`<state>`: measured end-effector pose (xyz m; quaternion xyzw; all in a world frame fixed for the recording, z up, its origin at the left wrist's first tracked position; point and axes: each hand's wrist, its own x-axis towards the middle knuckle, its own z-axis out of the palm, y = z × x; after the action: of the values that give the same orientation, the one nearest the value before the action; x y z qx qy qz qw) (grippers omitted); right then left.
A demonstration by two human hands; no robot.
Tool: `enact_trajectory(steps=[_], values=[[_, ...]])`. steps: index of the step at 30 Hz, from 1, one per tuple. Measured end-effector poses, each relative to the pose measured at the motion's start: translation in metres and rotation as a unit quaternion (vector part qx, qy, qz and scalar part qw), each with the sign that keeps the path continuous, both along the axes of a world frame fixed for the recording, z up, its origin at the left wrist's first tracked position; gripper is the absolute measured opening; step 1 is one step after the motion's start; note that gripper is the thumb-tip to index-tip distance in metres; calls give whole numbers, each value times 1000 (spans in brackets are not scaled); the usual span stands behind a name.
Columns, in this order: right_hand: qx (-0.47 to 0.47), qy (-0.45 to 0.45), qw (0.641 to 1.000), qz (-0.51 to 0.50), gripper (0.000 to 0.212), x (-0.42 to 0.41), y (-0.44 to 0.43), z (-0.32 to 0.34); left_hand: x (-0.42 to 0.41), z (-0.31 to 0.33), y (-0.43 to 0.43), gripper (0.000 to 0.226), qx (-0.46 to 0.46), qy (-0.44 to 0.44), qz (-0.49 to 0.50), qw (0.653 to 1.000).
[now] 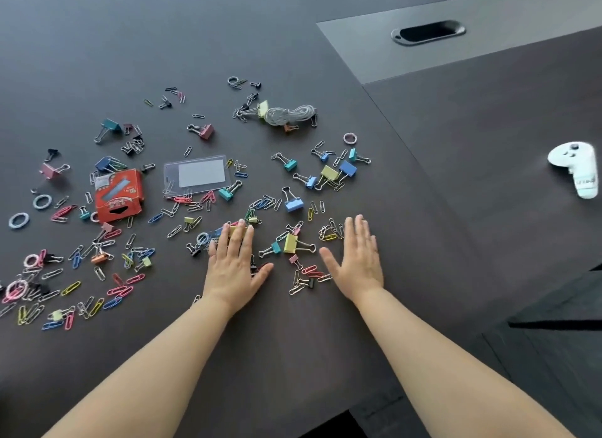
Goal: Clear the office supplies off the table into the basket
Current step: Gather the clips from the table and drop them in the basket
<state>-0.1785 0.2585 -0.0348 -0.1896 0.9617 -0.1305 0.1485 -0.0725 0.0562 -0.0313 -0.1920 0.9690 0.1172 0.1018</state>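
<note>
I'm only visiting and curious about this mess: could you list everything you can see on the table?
paper clips: dozens, mixed colours, scattered over the table's left and centre
binder clips: many, blue, teal, yellow, pink, black, orange, scattered among them
rings: several, white, grey, pink, mostly at the left
box: one, orange-red, left of centre
badge holder: one, clear, right of the box
cord bundle: one, pale grey, far centre
controller: one, white, far right
cable port: one, black oval, far panel
table: one, dark
left hand: flat, fingers on clips
right hand: flat, beside clips
</note>
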Motion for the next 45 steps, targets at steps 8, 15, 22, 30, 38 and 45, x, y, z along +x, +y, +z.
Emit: enact_trajectory(steps=[8, 15, 22, 30, 38, 45], values=[[24, 35, 985, 168, 110, 26, -3, -1, 32, -5, -8, 104, -76, -2, -49, 996], [68, 33, 981, 181, 113, -22, -53, 3, 3, -10, -25, 97, -49, -34, 61, 996], [28, 62, 968, 241, 83, -49, -84, -1, -17, -11, -45, 70, -73, 78, -7, 994], [-61, 182, 956, 221, 44, -46, -83, -14, -14, -20, -44, 40, -83, 218, 36, 972], [-92, 181, 955, 215, 43, -43, -83, -14, -12, -20, -40, 44, -79, 208, 51, 973], [-62, 151, 966, 201, 63, -37, -87, 1, -12, -13, -34, 70, -82, 193, 92, 974]])
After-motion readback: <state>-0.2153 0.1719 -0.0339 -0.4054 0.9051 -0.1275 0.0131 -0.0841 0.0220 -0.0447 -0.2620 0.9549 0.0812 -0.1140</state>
